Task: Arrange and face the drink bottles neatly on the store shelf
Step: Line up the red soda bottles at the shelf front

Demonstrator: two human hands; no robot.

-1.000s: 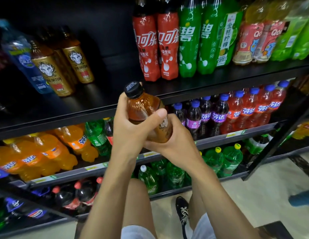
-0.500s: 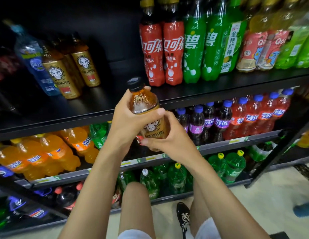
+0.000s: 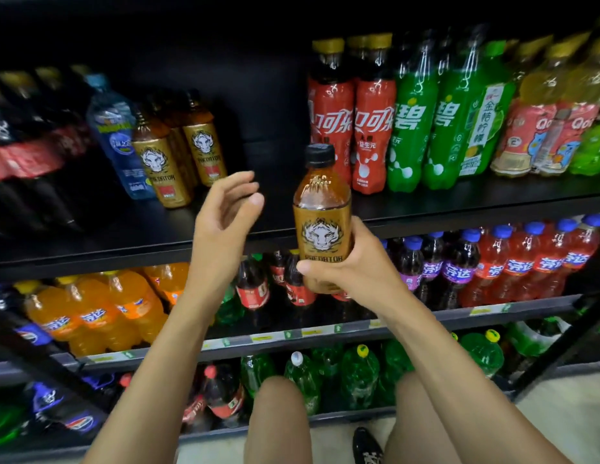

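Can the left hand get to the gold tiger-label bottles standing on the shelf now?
Probably yes. The left hand is open and empty, in front of the shelf, just right of the gold bottles; nothing stands between them. The right hand grips the held bottle on the other side.

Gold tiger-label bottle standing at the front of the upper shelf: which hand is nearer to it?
Left. The left hand hangs open just right of that shelf bottle; the right hand is farther right, gripping another tiger-label bottle upright.
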